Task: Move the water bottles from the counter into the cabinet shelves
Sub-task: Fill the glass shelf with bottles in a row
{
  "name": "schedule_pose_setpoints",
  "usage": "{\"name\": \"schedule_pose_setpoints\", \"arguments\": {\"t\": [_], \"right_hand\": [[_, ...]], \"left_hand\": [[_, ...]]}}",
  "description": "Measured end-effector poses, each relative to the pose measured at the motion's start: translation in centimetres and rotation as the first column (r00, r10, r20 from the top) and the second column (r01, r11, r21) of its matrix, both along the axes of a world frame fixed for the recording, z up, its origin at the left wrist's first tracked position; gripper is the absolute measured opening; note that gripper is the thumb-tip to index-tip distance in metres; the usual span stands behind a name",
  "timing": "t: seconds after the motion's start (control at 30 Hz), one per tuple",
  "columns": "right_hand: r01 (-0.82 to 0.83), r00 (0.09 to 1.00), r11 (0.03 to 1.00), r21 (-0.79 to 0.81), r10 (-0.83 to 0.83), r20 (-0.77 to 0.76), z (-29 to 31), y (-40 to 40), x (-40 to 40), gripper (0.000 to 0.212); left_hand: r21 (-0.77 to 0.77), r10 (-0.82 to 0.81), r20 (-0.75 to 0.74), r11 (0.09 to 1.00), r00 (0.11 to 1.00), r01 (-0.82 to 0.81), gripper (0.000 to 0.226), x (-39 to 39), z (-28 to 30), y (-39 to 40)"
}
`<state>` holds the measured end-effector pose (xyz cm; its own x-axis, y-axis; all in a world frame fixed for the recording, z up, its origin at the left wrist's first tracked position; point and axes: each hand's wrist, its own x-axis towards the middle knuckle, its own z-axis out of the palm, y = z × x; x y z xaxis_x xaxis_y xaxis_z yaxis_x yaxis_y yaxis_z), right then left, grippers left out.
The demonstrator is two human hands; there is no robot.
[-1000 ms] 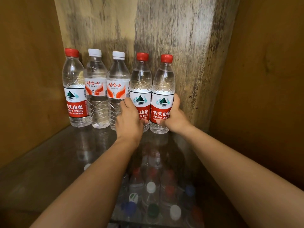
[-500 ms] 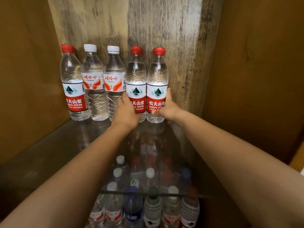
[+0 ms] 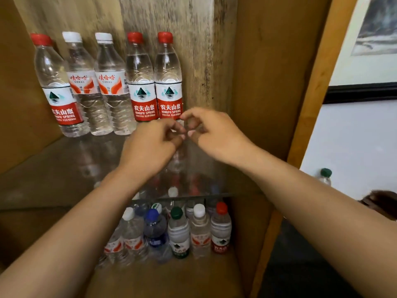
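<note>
— Both hands free? Left hand [image 3: 150, 145] and right hand [image 3: 214, 134], loosely curled, gripping nothing, almost touching one another in front of the row.

— And the bottles? Five upright on the glass shelf [image 3: 43, 173], nearest the right red-capped bottle [image 3: 168, 82], just behind the fingertips.

— Next one? Probably the green-capped bottle [image 3: 325, 176], upright, far right outside the cabinet, nearer the right hand.
</note>
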<state>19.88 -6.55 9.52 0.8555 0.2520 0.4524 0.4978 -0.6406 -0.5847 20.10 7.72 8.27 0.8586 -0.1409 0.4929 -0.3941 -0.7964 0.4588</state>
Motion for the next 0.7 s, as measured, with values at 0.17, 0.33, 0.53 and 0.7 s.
{"name": "schedule_pose_setpoints", "arguments": {"t": [0.17, 0.33, 0.53, 0.7], "right_hand": [[-0.095, 0.992, 0.983, 0.157, 0.081, 0.094, -1.9, -5.1, -7.7, 0.019], [-0.066, 0.998, 0.959, 0.277, 0.063, 0.021, -5.9, -10.7, -11.9, 0.012], [0.129, 0.989, 0.899, 0.418, -0.086, -0.12, -12.8, -17.9, -13.2, 0.009], [0.342, 0.928, 0.851, 0.398, -0.24, -0.285, -18.8, -24.5, -11.9, 0.009]], "left_hand": [[-0.036, -0.015, 0.164, 0.999, 0.986, 0.022, 0.018, -6.1, -2.0, -3.2], [-0.19, -0.242, 0.139, 0.945, 0.96, 0.266, 0.014, -9.8, -6.2, -8.1], [-0.302, -0.425, 0.016, 0.861, 0.905, 0.41, 0.017, -11.0, -12.0, -16.2], [-0.269, -0.44, -0.207, 0.884, 0.874, 0.382, 0.02, -9.3, -17.4, -23.2]]}}
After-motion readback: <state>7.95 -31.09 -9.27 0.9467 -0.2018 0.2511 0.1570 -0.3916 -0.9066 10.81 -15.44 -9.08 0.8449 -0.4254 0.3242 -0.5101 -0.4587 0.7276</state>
